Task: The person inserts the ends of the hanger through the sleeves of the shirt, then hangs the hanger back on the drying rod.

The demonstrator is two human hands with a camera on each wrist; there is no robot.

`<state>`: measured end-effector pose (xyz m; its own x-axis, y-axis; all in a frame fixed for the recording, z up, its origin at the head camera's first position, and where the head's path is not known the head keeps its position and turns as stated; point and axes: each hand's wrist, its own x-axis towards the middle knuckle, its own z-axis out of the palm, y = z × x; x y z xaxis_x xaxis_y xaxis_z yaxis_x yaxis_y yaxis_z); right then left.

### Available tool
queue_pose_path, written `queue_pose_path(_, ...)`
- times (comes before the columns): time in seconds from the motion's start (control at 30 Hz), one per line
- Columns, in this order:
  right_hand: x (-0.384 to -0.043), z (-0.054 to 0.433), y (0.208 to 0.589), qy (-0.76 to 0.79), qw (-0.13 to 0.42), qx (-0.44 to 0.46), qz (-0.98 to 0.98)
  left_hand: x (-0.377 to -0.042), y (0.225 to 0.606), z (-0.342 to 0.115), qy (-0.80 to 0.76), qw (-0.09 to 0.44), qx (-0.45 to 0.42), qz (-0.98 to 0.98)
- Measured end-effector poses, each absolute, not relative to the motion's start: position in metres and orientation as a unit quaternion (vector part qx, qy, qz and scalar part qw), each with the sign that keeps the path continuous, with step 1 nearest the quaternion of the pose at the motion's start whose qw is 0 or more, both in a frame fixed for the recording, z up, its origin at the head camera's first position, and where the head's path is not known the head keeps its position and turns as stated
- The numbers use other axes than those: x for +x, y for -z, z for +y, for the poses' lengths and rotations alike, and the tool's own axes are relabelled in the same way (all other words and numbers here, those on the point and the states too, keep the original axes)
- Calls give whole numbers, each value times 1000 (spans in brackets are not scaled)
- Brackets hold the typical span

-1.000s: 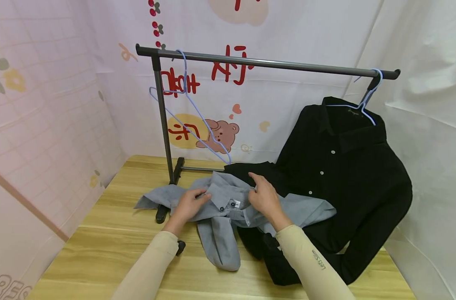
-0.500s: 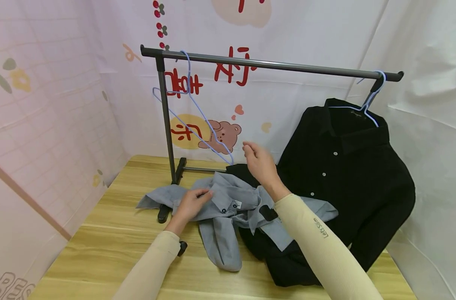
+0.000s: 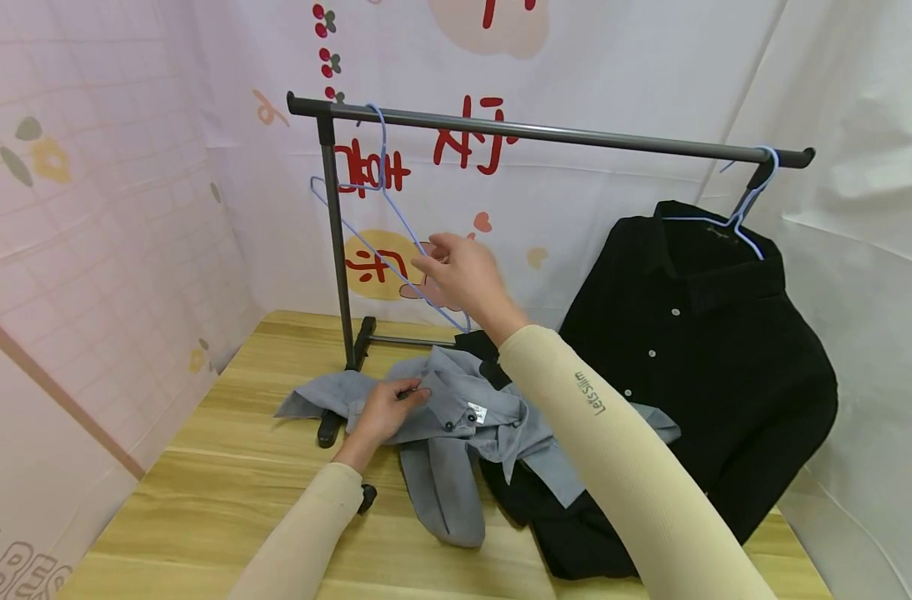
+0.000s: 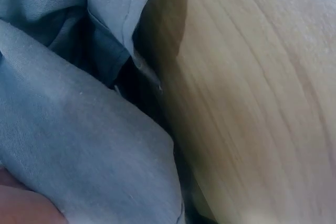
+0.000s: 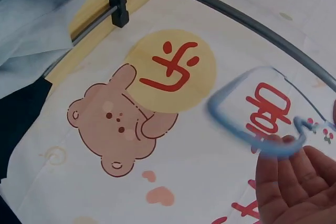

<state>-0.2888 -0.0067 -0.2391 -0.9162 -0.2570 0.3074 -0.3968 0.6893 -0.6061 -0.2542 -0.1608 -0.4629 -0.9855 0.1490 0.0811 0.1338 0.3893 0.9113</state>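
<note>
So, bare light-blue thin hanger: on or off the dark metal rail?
On: in the head view, the hanger hooks over the rail.

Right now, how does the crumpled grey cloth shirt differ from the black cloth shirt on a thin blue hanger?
The grey cloth shirt lies crumpled; the black cloth shirt hangs from its thin blue hanger. The grey cloth shirt shows dark buttons; the black cloth shirt shows white ones. Both have collars.

- A draped tabletop corner; whether home or studio, unclear.
- Far: white backdrop cloth printed with a bear, cherries, red lettering.
- Left: flower-printed sheet; right: creased white drape.
- Between: wood-grain tabletop bearing a garment rack.
</note>
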Motion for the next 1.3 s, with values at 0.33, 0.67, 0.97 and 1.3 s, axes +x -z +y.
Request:
queue_pose_path(0.33, -294, -14, 247, -381, 183, 117, -899, -255, 467, -158, -541, -2, 89, 836)
queue_pose_path(0.67, -297, 17, 255, -446, 271, 112, -846, -255, 464, -157, -547, 21, 79, 833)
queue_pose_path(0.97, -298, 66, 276, -422, 324, 127, -837, -261, 461, -154, -542, 28, 62, 838)
queue_pose_path(1.3, -276, 145, 330, -359, 372, 154, -842, -266, 458, -156, -549, 35, 77, 831)
